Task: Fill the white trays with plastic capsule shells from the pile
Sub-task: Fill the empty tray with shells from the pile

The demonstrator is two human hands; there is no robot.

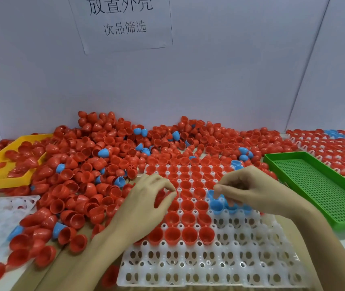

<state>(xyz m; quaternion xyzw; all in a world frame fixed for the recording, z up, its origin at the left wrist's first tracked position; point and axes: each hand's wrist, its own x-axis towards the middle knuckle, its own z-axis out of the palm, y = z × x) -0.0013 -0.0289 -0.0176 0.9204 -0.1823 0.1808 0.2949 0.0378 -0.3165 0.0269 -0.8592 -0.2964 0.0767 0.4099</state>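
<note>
Your left grip [146, 198] pinches one red shell [160, 198]; your right grip [249, 190] pinches one blue shell [229, 203], both over the white tray [209, 265] at lower centre, below the pile [104, 164].

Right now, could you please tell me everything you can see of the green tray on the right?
The green tray is a shallow rectangular tray, apparently plastic, with a raised rim and a perforated grid floor. It lies flat and angled on the table, nothing visible inside. It sits right of the white tray, beside the right hand, which does not touch it.
</note>
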